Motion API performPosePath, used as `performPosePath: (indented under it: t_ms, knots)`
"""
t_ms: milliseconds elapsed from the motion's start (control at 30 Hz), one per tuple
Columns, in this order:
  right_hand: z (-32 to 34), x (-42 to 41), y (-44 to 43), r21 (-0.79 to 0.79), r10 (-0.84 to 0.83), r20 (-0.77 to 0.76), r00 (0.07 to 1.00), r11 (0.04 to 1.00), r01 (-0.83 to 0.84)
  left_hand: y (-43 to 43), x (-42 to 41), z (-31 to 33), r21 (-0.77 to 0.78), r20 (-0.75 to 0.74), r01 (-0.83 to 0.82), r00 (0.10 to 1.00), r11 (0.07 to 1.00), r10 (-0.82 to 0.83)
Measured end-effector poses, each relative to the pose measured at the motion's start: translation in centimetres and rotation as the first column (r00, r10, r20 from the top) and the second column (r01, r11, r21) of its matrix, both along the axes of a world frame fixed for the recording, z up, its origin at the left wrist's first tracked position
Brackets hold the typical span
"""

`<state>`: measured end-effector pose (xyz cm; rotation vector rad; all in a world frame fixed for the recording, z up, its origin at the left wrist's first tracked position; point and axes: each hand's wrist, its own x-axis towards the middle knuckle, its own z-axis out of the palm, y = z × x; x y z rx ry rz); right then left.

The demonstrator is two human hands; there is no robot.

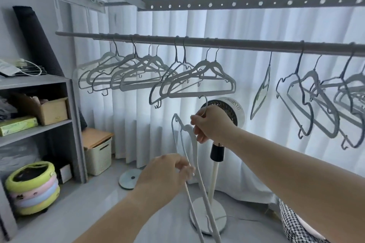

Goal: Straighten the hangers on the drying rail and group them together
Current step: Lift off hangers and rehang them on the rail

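One loose hanger (189, 129) is being held below the rail (246, 45), hook pointing up, long axis running near-vertical. The right hand (211, 124) is pinching its neck, and the left hand (166, 173) is pinching a lower arm. Roughly eight hangers (214, 65) are hanging on the left, one lone hanger (264, 85) mid-rail, and the right bunch (314, 77) is too overlapped to count.

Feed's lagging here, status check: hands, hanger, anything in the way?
Right hand grips loose hanger at its hook; left hand pinches its arm. Hanger off the rail, held below it. Fan behind hands, rail path looks clear.
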<state>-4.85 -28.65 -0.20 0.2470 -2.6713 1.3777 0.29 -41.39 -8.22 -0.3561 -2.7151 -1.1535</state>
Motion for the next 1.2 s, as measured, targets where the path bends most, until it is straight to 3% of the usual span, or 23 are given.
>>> performPosePath:
  t_ms: [233,367,600,733,867,1067,1200]
  knots:
    - [0.7,-3.6,1.2,0.146,-0.038,0.017,0.999,0.989,0.035,3.9,-3.5,0.8,-0.106,0.09,-0.074,0.992,0.992,0.083]
    - [1.8,-6.4,2.8,0.215,-0.018,-0.015,1.0,0.976,0.021,6.1,-6.3,1.8,-0.173,0.049,-0.11,0.992,0.979,0.12]
    - [4.3,-10.1,6.9,0.395,0.099,-0.166,0.981,0.918,-0.025,7.6,-11.7,3.5,-0.06,-0.011,-0.169,0.986,0.984,0.168]
    - [6.1,-11.3,9.6,0.624,0.111,-0.399,0.91,0.76,0.181,7.9,-13.9,4.3,-0.059,-0.009,-0.179,0.984,0.982,0.178]
    - [7.9,-13.0,12.3,0.725,0.194,-0.568,0.8,0.578,0.375,8.3,-15.9,5.5,-0.082,-0.036,-0.179,0.984,0.98,0.176]
    - [12.5,-16.6,17.4,0.626,0.007,-0.693,0.721,0.501,0.598,10.1,-18.8,9.3,-0.109,-0.152,-0.164,0.977,0.98,0.146]
    - [13.8,-18.3,20.2,0.603,-0.204,-0.646,0.736,0.455,0.655,11.1,-21.0,12.3,-0.067,-0.161,-0.088,0.984,0.994,0.076]
